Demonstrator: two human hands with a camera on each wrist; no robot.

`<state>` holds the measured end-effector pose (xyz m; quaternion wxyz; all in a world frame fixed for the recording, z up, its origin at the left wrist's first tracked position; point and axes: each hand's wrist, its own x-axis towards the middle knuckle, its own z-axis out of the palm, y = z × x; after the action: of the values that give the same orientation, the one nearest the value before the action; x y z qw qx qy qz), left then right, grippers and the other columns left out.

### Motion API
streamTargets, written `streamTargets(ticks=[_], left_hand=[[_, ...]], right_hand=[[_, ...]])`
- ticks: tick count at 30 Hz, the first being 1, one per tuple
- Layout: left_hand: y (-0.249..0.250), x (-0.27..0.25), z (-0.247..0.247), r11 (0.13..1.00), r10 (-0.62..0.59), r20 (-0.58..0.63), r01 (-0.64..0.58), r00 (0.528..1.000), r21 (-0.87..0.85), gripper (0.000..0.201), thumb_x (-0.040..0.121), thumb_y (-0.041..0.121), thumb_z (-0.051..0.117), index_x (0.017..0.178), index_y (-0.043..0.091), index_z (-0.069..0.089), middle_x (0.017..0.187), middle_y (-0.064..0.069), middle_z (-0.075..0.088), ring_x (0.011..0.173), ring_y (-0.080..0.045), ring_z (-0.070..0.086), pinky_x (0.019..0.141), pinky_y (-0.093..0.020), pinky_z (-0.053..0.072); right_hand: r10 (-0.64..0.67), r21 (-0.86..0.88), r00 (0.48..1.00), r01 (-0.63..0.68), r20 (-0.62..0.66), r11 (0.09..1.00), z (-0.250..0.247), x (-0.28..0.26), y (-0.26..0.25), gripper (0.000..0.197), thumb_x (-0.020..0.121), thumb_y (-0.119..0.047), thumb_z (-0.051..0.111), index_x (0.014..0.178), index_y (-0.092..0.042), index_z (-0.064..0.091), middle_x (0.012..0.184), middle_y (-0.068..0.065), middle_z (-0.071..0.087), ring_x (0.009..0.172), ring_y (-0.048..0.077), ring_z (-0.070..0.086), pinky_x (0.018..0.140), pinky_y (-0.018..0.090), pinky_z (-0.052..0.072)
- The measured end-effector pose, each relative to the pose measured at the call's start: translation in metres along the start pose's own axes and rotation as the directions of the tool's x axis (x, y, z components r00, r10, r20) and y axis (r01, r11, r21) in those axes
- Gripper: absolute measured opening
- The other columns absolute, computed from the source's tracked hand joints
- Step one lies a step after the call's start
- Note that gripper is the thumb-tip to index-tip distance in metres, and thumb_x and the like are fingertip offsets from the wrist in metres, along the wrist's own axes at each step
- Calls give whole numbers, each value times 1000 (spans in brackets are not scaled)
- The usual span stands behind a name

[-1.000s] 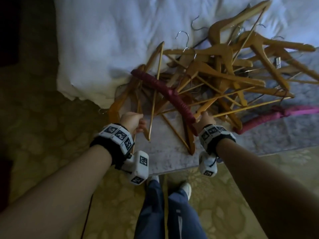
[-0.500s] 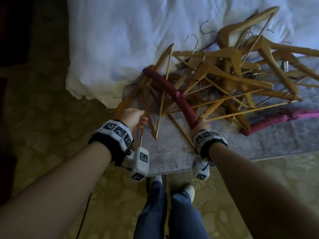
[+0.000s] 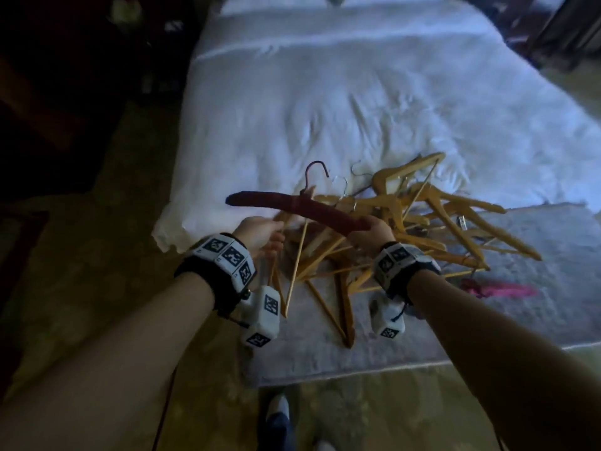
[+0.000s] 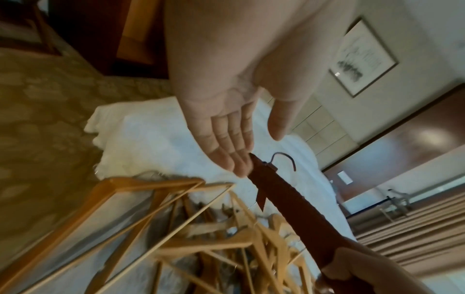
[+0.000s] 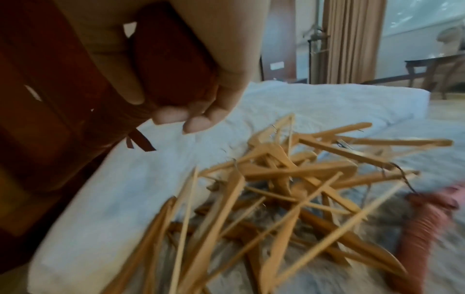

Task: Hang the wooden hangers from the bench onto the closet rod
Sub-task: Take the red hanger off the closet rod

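A dark red padded hanger (image 3: 292,206) with a metal hook is held level above a tangled pile of wooden hangers (image 3: 409,229) on the grey bench (image 3: 487,327). My right hand (image 3: 374,231) grips its right end, fingers (image 5: 196,121) curled round the padding (image 5: 173,65). My left hand (image 3: 263,231) is just left of the pile and below the red hanger. In the left wrist view that hand (image 4: 226,139) is open and holds nothing, its straight fingertips touching the red hanger (image 4: 289,201) near the hook. No closet rod is in view.
A pink padded hanger (image 3: 500,289) lies on the bench to the right of the pile. A bed with a white duvet (image 3: 357,109) stands behind the bench. Patterned carpet (image 3: 97,255) and dark furniture are on the left. My feet are below the bench's front edge.
My right hand has lifted the red hanger off the pile and turned it level. My left hand has let go of a wooden hanger's thin bar and opened. The head view has tilted up.
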<state>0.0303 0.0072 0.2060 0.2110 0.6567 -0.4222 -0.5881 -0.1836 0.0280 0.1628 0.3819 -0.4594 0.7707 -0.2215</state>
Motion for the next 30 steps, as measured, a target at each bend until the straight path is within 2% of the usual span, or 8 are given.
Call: streamTargets(ticks=[2, 5, 7, 11, 15, 20, 24, 30], left_hand=[[21, -20, -15, 990, 109, -155, -93, 982, 105, 11, 90, 17, 56, 91, 7, 58, 101, -17, 55, 89, -27, 56, 81, -37, 51], [40, -57, -51, 974, 189, -422, -116, 887, 192, 47, 81, 21, 62, 124, 13, 47, 132, -12, 45, 117, -31, 48, 101, -45, 42], [45, -90, -77, 970, 226, -525, -136, 821, 204, 57, 78, 19, 63, 131, 16, 41, 137, -14, 38, 122, -33, 44, 102, -45, 41], [33, -156, -141, 985, 163, -669, -152, 726, 75, 60, 85, 24, 63, 138, 14, 37, 139, -15, 34, 123, -35, 42, 103, -43, 39], [5, -226, -210, 931, 25, -704, -272, 710, -242, 59, 87, 42, 60, 130, 6, 43, 123, -8, 52, 117, -29, 51, 97, -39, 45], [-33, -336, -272, 639, -13, -761, -580, 648, -505, 48, 85, 43, 63, 121, 13, 55, 112, -7, 61, 102, -20, 59, 84, -30, 48], [-77, -420, -321, 336, -132, -896, -832, 423, -442, 24, 82, 24, 71, 99, 12, 58, 82, -8, 68, 56, -12, 65, 52, -21, 54], [-163, -538, -382, 281, -178, -966, -931, 187, -232, 29, 81, 4, 69, 104, 13, 53, 87, -5, 63, 54, -6, 64, 60, -22, 57]], right_hand=[[-121, -2, 993, 121, 1, 993, -17, -13, -29, 28, 83, -11, 60, 110, -12, 61, 84, 5, 60, 75, 18, 57, 61, 22, 43], [-271, 50, 962, 269, 37, 962, -37, -34, -74, 22, 81, -1, 58, 101, -10, 61, 69, 5, 60, 52, 5, 59, 52, 20, 45], [-363, 95, 930, 357, 54, 929, -43, -47, -104, 22, 78, 6, 58, 95, -7, 62, 62, 6, 58, 43, 7, 55, 54, 23, 47], [-531, 182, 832, 504, 161, 844, -29, -83, -170, 29, 74, 11, 55, 72, -18, 59, 64, 11, 58, 57, 22, 52, 65, 34, 48], [-684, 267, 671, 629, 288, 730, 14, -139, -237, 34, 71, 16, 55, 76, -17, 60, 67, 9, 58, 66, 24, 53, 62, 27, 47], [-792, 374, 450, 709, 412, 598, 83, -237, -304, 37, 70, 16, 58, 92, -13, 61, 74, 9, 59, 71, 20, 54, 63, 20, 46], [-811, 355, 280, 791, 513, 498, 146, -318, -344, 35, 75, 4, 65, 101, -19, 62, 91, 6, 61, 88, 20, 58, 82, 28, 45], [-846, 141, 224, 934, 483, 328, 265, -449, -384, 49, 77, -13, 68, 124, -18, 56, 124, 14, 51, 112, 31, 53, 100, 38, 43]])
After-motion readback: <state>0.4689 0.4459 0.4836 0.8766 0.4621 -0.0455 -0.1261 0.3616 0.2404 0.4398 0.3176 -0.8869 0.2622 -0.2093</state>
